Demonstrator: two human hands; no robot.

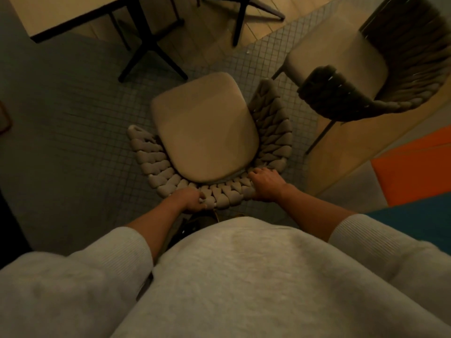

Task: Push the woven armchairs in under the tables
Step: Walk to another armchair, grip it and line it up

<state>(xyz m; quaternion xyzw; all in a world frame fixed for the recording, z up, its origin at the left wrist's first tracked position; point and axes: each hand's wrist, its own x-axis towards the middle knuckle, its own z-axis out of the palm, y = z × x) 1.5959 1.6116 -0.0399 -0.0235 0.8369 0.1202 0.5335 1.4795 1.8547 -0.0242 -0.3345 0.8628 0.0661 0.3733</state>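
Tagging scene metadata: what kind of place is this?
Likely a café or restaurant seating area. Cues: the near woven armchair held by the left hand and right hand, a matching second woven armchair, a table on a black cross-foot base, mosaic tile floor.

My left hand (192,200) grips woven back rim of armchair (205,132), fingers curled over braid. My right hand (264,182) grips same rim further right. Beige seat cushion (202,129) faces table (66,13) at top left, chair standing clear of its black base (148,47) on small-tiled floor (73,132). Second woven armchair (366,67) at upper right. Grey sweater sleeves (117,250) pushed up forearms.
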